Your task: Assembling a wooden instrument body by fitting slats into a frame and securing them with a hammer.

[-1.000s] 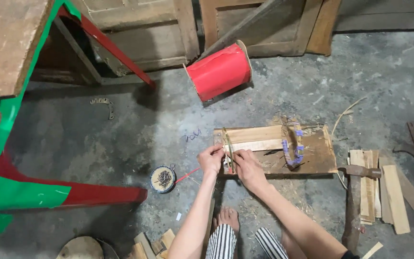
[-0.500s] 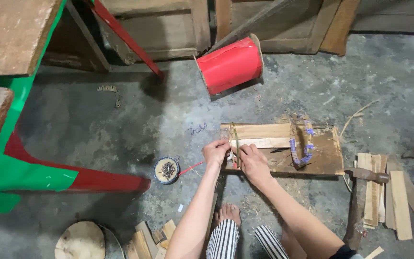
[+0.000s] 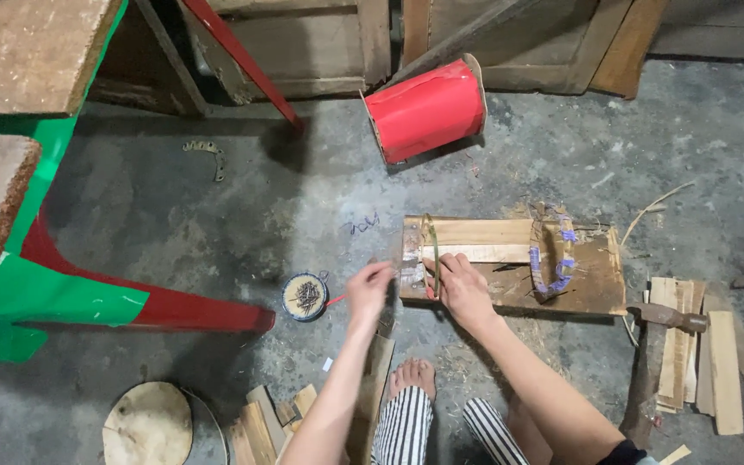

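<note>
Right hand (image 3: pixel 462 288) on wooden board (image 3: pixel 510 258) edge

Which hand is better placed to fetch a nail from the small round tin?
Left. The left hand is free and hovers just right of the tin of nails; the right hand presses the strip on the wooden board.

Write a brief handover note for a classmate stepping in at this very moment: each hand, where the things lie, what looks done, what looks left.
Left hand: off the wooden board, blurred, between it and the small tin of nails; grip unclear.
Right hand: presses a thin green strip onto the board's left end.
Nearby: hammer on the floor to the right.
Done: a purple-wrapped loop sits on the board.
Left: the green strip looks unfixed.
</note>
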